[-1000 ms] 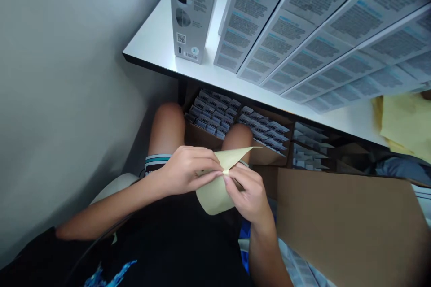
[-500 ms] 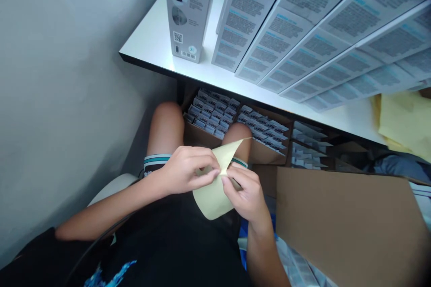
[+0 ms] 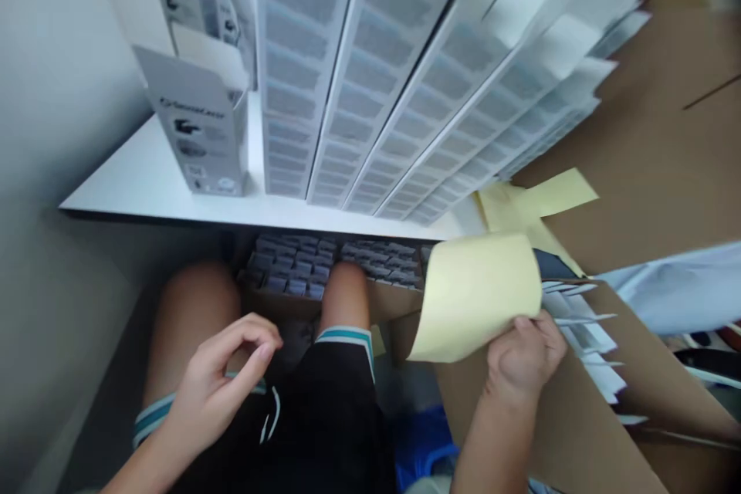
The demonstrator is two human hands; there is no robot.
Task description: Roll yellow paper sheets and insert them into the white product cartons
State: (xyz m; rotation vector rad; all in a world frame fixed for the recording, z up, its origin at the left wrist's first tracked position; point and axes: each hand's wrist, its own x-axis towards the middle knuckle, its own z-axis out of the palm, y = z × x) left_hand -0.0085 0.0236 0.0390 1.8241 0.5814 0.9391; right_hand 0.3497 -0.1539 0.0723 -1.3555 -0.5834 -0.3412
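A pale yellow paper sheet (image 3: pixel 480 297) curls upward from my right hand (image 3: pixel 524 355), its lower right edge pinched between thumb and fingers. It is in front of the table, over open cardboard boxes on the right. My left hand (image 3: pixel 223 378) is above my lap, thumb and fingertips brought together in a loose curl. Whether anything tiny is between those fingertips cannot be made out. More yellow sheets (image 3: pixel 524 208) lie beyond the right hand, at the right end of the table.
On the white table (image 3: pixel 144 177) stand an upright grey SilverCrest carton (image 3: pixel 200 131) with open flaps and a row of tall printed cartons (image 3: pixel 370 93). Boxes packed with folded cartons (image 3: pixel 295 262) sit under the table. A large cardboard box (image 3: pixel 654 131) and a light-coloured sleeve (image 3: pixel 683 285) are at right.
My hands have parted. The right hand has carried the yellow sheet to the right and forward; the left has let go of it and drawn back. The view has shifted right.
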